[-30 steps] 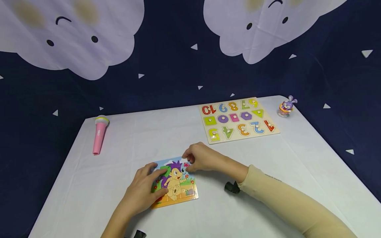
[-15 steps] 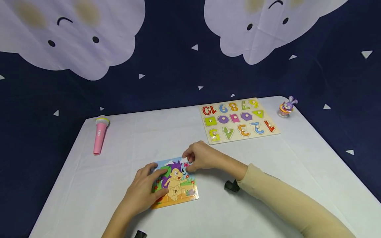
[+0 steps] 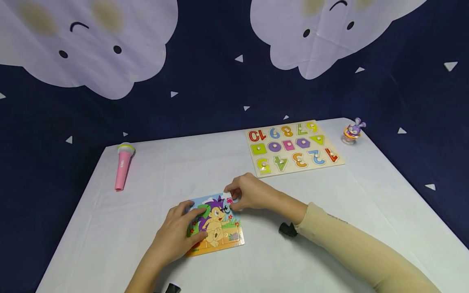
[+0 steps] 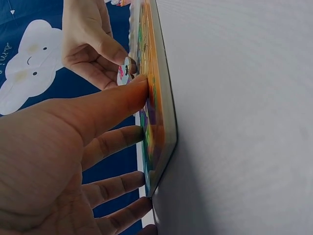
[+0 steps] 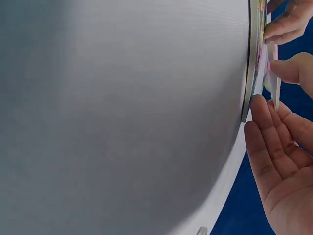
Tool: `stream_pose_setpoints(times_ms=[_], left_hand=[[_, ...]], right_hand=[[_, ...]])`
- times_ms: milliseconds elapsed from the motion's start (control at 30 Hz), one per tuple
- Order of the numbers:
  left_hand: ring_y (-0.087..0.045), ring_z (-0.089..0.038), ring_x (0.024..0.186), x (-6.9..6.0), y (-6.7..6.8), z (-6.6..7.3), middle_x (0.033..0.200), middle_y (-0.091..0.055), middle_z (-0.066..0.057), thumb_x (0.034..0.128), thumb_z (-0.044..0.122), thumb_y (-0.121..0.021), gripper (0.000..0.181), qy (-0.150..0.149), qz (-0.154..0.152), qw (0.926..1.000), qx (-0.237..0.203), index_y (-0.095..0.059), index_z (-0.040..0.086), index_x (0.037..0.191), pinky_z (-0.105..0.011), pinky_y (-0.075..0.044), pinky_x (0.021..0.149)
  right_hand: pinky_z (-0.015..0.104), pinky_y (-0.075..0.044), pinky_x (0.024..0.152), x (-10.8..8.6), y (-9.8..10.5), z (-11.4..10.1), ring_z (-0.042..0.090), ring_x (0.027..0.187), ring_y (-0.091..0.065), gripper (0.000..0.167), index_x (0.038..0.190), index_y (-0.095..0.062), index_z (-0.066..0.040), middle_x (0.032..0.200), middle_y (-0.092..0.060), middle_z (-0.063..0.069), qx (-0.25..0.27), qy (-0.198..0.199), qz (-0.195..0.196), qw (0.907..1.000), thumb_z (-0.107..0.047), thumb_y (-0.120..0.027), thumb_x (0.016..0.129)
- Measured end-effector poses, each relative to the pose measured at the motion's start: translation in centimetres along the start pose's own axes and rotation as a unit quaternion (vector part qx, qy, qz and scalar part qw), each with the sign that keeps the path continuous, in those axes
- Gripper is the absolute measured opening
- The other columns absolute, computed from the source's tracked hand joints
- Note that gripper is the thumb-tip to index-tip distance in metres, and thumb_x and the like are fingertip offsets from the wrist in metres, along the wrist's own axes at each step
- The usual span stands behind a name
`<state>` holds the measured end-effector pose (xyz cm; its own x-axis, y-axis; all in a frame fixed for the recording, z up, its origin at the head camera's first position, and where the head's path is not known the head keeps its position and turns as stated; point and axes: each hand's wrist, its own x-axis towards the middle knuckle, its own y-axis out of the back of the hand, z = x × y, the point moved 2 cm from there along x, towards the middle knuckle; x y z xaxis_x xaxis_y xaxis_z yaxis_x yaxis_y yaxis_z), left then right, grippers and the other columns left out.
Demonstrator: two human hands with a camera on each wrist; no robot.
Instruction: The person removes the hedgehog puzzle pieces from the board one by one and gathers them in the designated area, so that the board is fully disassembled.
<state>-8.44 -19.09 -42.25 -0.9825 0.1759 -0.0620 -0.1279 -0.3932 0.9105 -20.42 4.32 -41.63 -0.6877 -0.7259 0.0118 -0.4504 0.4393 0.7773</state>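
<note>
A hedgehog jigsaw puzzle (image 3: 216, 235) in a flat square board lies on the table in front of me. My left hand (image 3: 174, 230) rests on its left side, fingers and thumb spread and fairly straight across the picture, as the left wrist view also shows. At the far right corner my right hand (image 3: 253, 193) pinches a puzzle piece (image 3: 227, 202) with part of the blue eye and a pink flower. In the left wrist view that piece (image 4: 122, 73) stands tilted up from the board. My right thumb (image 5: 291, 68) presses one face of it in the right wrist view.
Behind my right hand lies a wooden number puzzle (image 3: 294, 147) with pegged pieces. A pink toy microphone (image 3: 123, 167) is at the far left, and a purple rabbit figure (image 3: 353, 131) stands at the far right corner. A dark cloth with clouds hangs behind the table (image 3: 91, 211).
The puzzle piece in my right hand has lifted and tilted a little out of the board, so a dark gap shows along its edge. My left hand has stayed in place.
</note>
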Motion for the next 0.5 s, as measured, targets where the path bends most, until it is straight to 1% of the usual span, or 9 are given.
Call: stream_pose_setpoints(times_ms=[233, 400, 500], left_hand=[[-0.044, -0.047, 0.149, -0.1, -0.1, 0.0, 0.162, -0.050, -0.017, 0.0898, 0.039, -0.087, 0.060, 0.002, 0.003, 1.0000, -0.002, -0.068, 0.026, 0.145, -0.073, -0.044, 0.116], [-0.045, -0.046, 0.148, 0.0, -0.1, 0.0, 0.161, -0.051, -0.016, 0.0888, 0.039, -0.088, 0.060, 0.002, 0.005, 1.0000, -0.001, -0.069, 0.026, 0.144, -0.072, -0.044, 0.116], [-0.046, -0.046, 0.147, 0.1, -0.1, -0.1, 0.161, -0.051, -0.016, 0.0884, 0.040, -0.089, 0.060, 0.003, 0.005, 1.0000, -0.003, -0.070, 0.026, 0.143, -0.072, -0.044, 0.116]], right_hand=[[0.019, -0.061, 0.082, -0.6, 0.3, 0.7, 0.008, 0.084, -0.071, 0.042, 0.121, -0.080, -0.005, 0.095, -0.076, -0.003, 0.036, -0.016, 0.001, 0.9992, -0.016, -0.092, 0.082], [0.019, -0.060, 0.077, -1.6, 1.0, 1.8, 0.007, 0.081, -0.069, 0.041, 0.120, -0.080, -0.006, 0.092, -0.075, -0.002, 0.058, -0.020, 0.008, 0.9981, -0.015, -0.091, 0.082], [0.021, -0.061, 0.075, -2.4, 1.6, 2.7, 0.009, 0.081, -0.069, 0.039, 0.118, -0.081, -0.006, 0.091, -0.075, -0.001, 0.071, -0.021, 0.018, 0.9971, -0.016, -0.092, 0.081]])
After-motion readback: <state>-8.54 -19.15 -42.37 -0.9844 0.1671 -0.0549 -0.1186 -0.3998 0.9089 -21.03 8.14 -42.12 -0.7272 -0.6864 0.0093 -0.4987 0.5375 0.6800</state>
